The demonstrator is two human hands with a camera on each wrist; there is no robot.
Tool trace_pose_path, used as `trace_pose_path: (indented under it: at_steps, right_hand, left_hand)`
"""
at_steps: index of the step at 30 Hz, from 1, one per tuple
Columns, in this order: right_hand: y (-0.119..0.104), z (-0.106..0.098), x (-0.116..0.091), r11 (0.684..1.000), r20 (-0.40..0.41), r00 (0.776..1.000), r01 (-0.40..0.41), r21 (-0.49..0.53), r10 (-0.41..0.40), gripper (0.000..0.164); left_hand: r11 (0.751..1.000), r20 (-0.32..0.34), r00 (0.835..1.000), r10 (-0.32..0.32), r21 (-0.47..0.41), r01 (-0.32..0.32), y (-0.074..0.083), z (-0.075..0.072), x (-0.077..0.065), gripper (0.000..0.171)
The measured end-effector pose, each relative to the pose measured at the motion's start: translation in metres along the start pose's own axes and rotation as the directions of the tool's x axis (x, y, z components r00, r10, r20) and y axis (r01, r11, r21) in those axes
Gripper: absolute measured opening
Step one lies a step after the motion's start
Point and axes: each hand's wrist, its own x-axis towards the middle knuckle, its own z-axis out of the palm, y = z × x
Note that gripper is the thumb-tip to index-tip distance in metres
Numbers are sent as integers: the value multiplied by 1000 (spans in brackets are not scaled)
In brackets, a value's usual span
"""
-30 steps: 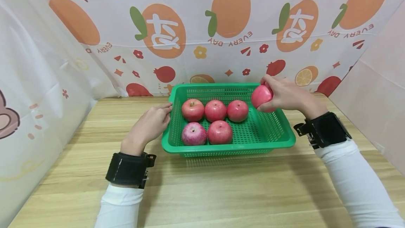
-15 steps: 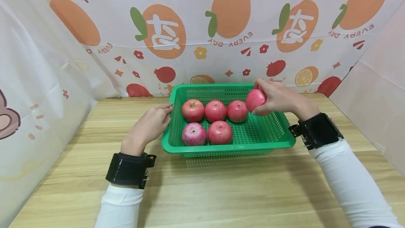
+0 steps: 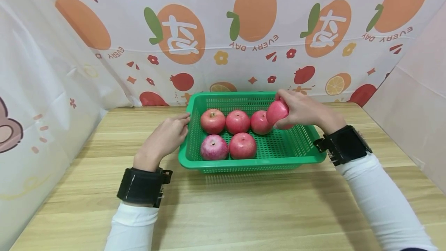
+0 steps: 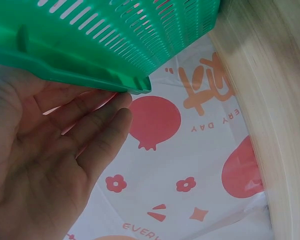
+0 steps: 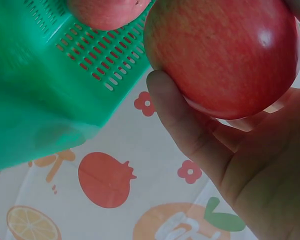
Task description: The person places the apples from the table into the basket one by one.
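In the head view my right hand grips a red apple over the right half of a green plastic basket. The right wrist view shows the thumb and fingers around that apple. It overlaps the back-row apple in the head view. My left hand touches the basket's left rim, its fingers fairly straight along the underside in the left wrist view. Several apples sit in the basket: three across the back, a purplish apple and a red apple in front.
The basket stands on a light wooden table, close to the back edge. Behind it hangs a white fruit-printed curtain. Pale sheeting closes off the left, and a plain white panel the right. Both wrists wear black straps.
My right hand has moved left over the basket with the apple, nearing the back-row apples. The left hand stays at the rim, and the basket has not shifted.
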Motion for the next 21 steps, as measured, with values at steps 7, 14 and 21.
trace_pose_path:
  at_steps: [7, 14, 21]
  right_hand:
    - [-1, 3, 1, 1000, 9, 1000, 3, -10, -3, 63]
    - [-2, 7, 5, 1000, 51, 999, 9, 9, -9, 60]
    - [-2, 11, 9, 1000, 107, 994, 6, -12, -5, 59]
  left_hand:
    - [1000, 1, 1000, 0, 6, 0, 1, 0, 0, 33]
    - [1000, 3, 1000, -2, 1, 2, 0, 0, 0, 33]
    - [1000, 3, 1000, -2, -6, 2, 1, -1, 0, 33]
